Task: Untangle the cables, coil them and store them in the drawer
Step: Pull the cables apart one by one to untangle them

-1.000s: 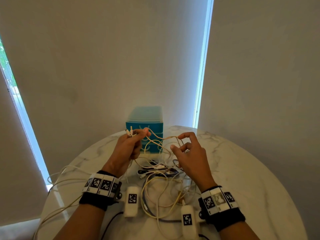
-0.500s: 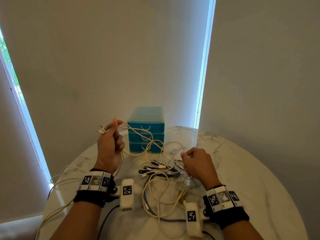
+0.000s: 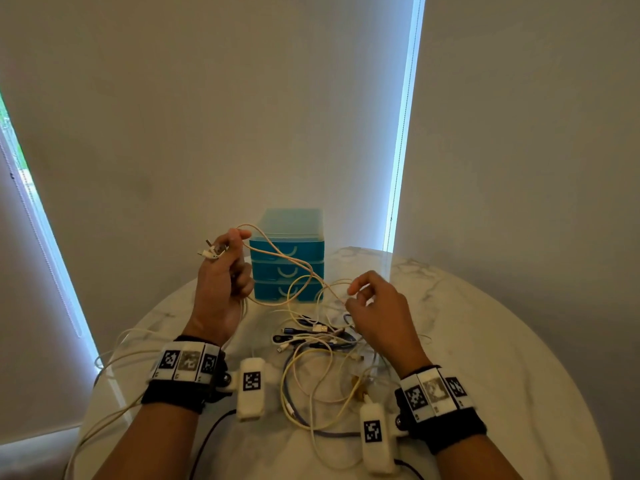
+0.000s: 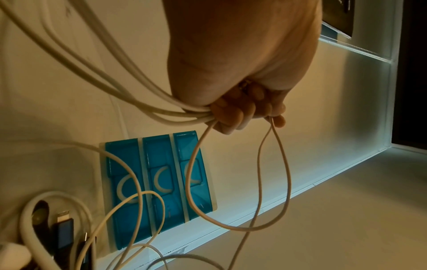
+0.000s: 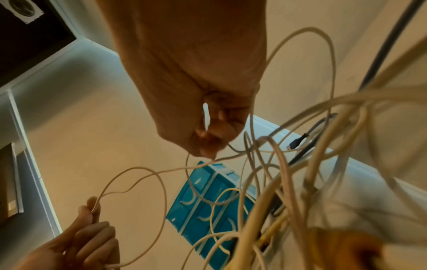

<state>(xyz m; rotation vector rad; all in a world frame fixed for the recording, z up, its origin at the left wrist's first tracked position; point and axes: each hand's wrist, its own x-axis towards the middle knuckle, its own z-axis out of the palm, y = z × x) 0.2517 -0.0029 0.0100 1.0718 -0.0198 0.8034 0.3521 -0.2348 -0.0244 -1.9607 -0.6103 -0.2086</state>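
My left hand [image 3: 221, 275] is raised above the table and grips a bundle of cream cable strands [image 4: 161, 111], with metal plug ends [image 3: 211, 251] sticking out past its fingers. A cream cable [image 3: 287, 258] runs from it in loops across to my right hand [image 3: 377, 306], which pinches that cable [image 5: 208, 160] between thumb and fingertip. Below the hands a tangle of white, cream and dark cables [image 3: 322, 348] lies on the round marble table [image 3: 485, 358]. The blue three-drawer box [image 3: 287, 268] stands behind, all drawers closed.
More cream cable loops [image 3: 117, 358] hang over the table's left edge. A pale wall stands close behind the drawer box, with bright window strips [image 3: 401, 126] on the right and far left. Bare marble lies to the right of the tangle.
My left hand has risen and moved left, pulling the cream cable up out of the tangle. My right hand dropped, then lifted a little, keeping its pinch on the cable.
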